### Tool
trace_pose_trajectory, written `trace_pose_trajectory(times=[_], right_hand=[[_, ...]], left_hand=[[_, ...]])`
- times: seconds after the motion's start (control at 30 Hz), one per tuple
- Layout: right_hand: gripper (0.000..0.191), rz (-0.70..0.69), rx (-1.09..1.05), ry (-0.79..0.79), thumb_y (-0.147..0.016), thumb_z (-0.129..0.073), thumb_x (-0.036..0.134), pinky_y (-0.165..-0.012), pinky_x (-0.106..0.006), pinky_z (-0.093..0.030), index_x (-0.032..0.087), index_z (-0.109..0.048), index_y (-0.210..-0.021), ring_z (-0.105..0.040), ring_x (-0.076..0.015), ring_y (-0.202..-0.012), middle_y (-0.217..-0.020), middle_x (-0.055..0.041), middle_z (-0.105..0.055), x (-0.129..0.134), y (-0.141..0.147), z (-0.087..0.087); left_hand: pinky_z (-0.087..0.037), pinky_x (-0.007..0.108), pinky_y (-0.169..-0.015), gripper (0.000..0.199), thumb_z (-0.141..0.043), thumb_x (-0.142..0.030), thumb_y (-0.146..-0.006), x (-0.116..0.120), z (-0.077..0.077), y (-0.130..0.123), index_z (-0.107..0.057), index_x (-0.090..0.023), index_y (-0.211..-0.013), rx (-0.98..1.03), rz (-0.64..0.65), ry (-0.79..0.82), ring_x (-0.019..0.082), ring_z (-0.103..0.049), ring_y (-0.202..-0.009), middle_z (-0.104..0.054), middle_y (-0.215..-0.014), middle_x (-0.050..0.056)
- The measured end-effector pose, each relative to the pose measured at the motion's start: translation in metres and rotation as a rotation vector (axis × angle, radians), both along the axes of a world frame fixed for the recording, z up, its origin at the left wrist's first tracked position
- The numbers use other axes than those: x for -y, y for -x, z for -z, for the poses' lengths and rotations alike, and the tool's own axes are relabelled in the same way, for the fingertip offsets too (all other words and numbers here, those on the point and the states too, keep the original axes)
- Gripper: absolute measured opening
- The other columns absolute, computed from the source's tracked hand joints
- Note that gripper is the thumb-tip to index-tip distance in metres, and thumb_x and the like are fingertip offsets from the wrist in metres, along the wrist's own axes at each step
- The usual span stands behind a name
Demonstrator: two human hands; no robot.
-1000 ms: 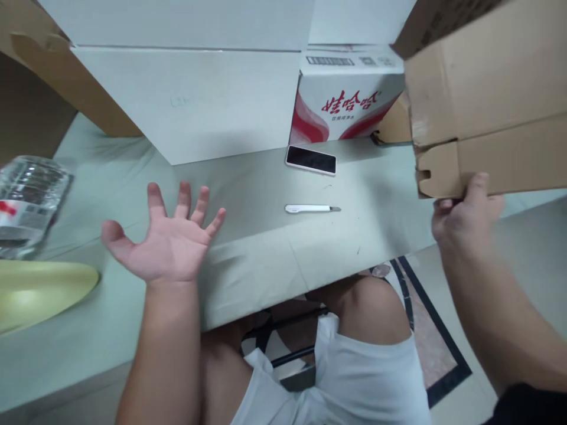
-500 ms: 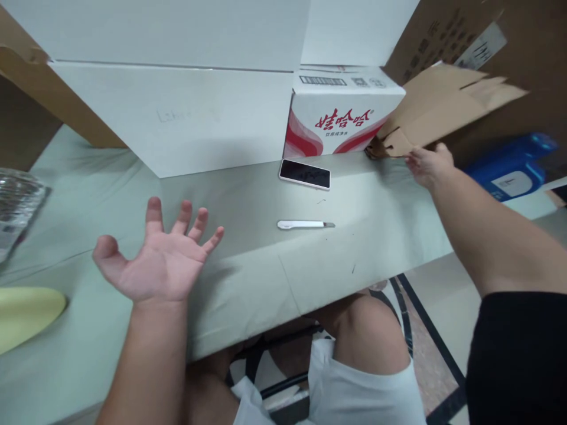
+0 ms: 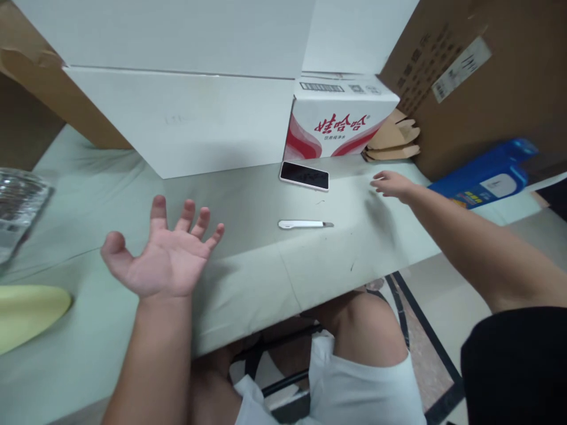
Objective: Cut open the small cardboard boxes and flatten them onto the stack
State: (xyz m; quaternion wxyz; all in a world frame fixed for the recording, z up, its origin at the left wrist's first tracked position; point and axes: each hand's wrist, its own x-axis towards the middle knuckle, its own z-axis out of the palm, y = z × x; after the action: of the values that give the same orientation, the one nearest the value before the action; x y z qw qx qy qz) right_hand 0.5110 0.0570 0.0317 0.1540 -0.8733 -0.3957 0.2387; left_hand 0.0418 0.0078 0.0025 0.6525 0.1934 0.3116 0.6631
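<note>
My left hand (image 3: pixel 166 254) is raised palm up over the left part of the cloth-covered table (image 3: pixel 248 295), fingers spread and holding nothing. On the right, my right hand (image 3: pixel 390 183) hovers over the cloth with its fingers apart, touching no object. Between the hands lie a white utility knife (image 3: pixel 305 224), its blade end to the right, and a phone (image 3: pixel 305 176) with a dark screen. Beyond my right hand, folded brown cardboard (image 3: pixel 394 139) rests beside a white and red carton (image 3: pixel 339 124).
Large white cardboard panels (image 3: pixel 190 118) stand at the back. A big brown box (image 3: pixel 460 112) and a blue bottle (image 3: pixel 487 177) lying on its side are at the right. A yellow oval object (image 3: pixel 31 313) and a silvery package (image 3: pixel 20 206) lie at the left.
My right hand has let go of the brown cardboard and moved left and toward me. The cardboard now sits lower between the carton and the brown box. My left hand stays nearly still.
</note>
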Motion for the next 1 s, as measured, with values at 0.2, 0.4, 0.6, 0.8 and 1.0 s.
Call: trace_pose_trajectory(times=[0.2,0.4,0.6,0.8,1.0], right_hand=[[0.036,-0.614,0.184,0.044,-0.089,-0.069,0.021,-0.119,-0.045,-0.047,0.015,-0.074,-0.124,-0.069,-0.0332,-0.13,-0.138,-0.0167,-0.074,0.007,0.107,-0.029],[0.046,-1.215,0.414,-0.029,-0.098,-0.057,0.028,-0.112,-0.045,-0.054,0.015,-0.065,-0.141,-0.067,-0.0337,-0.134,-0.149,-0.0172,-0.065,0.005,0.247,-0.059],[0.048,-1.467,0.353,-0.259,-0.098,-0.048,0.017,-0.115,-0.043,-0.051,0.007,-0.061,-0.144,-0.068,-0.0307,-0.129,-0.145,-0.0223,-0.064,-0.033,0.384,-0.066],[0.041,-1.369,0.236,-0.497,-0.092,-0.053,0.011,-0.123,-0.042,-0.044,0.012,-0.064,-0.131,-0.059,-0.0291,-0.138,-0.147,-0.0154,-0.058,-0.1,0.505,-0.06],[0.024,-0.977,0.155,-0.503,-0.085,-0.069,0.01,-0.131,-0.06,-0.032,0.009,-0.064,-0.109,-0.043,-0.0382,-0.151,-0.156,-0.0181,-0.044,-0.194,0.569,-0.051]], left_hand=[[-0.063,0.045,-0.081,0.052,-0.055,-0.072,-0.079,-0.002,0.004,0.01,-0.071,-0.028,-0.102,0.04,-0.081,-0.009,0.03,-0.072,-0.101,-0.075,-0.102,0.007],[-0.064,0.038,-0.071,0.046,-0.06,-0.062,-0.073,-0.003,-0.001,0.034,-0.072,-0.023,-0.095,0.132,-0.128,-0.017,0.025,-0.075,-0.087,-0.076,-0.097,0.006],[-0.054,0.026,-0.062,0.036,-0.069,-0.054,-0.069,-0.001,-0.002,0.062,-0.067,-0.019,-0.078,0.058,-0.182,-0.117,0.015,-0.063,-0.064,-0.061,-0.071,0.003],[-0.044,0.028,-0.062,0.039,-0.067,-0.059,-0.071,-0.008,0.003,0.064,-0.064,-0.02,-0.072,0.013,-0.223,-0.139,0.015,-0.052,-0.063,-0.055,-0.07,0.003],[-0.043,0.032,-0.066,0.038,-0.064,-0.058,-0.073,-0.006,0.003,0.063,-0.062,-0.02,-0.073,0.019,-0.16,-0.121,0.018,-0.05,-0.069,-0.053,-0.072,0.004]])
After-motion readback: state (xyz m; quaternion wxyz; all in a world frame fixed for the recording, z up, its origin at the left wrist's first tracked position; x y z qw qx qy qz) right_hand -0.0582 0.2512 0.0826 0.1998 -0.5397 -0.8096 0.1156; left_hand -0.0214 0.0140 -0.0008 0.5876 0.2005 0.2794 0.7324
